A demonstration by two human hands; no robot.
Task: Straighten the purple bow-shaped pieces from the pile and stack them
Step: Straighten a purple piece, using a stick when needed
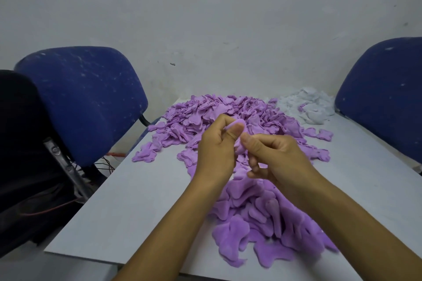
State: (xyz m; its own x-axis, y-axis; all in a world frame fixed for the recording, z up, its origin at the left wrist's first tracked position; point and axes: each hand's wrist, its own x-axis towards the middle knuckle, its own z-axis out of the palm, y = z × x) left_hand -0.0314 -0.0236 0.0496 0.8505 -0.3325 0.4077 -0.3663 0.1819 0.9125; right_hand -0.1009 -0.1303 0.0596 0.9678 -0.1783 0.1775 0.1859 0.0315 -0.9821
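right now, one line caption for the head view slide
Both hands pinch one purple piece above the purple pile on the table.

Bare whitish wall (205, 18) behind grey table (109, 212); blue chair (86, 98) left, second blue chair (383, 93) right; dim light.

A grey table (118, 210) is seen running from 6 o'clock towards the pale wall (205, 18) at 12 o'clock. A blue chair back (86, 98) is placed at 9 o'clock beside it, with a black chair (25, 143) and loose wires (104, 165) at 8 o'clock, and a second blue chair back (386, 96) is set at 3 o'clock. A heap of white scraps (312, 107) is piled on the table at 1 o'clock
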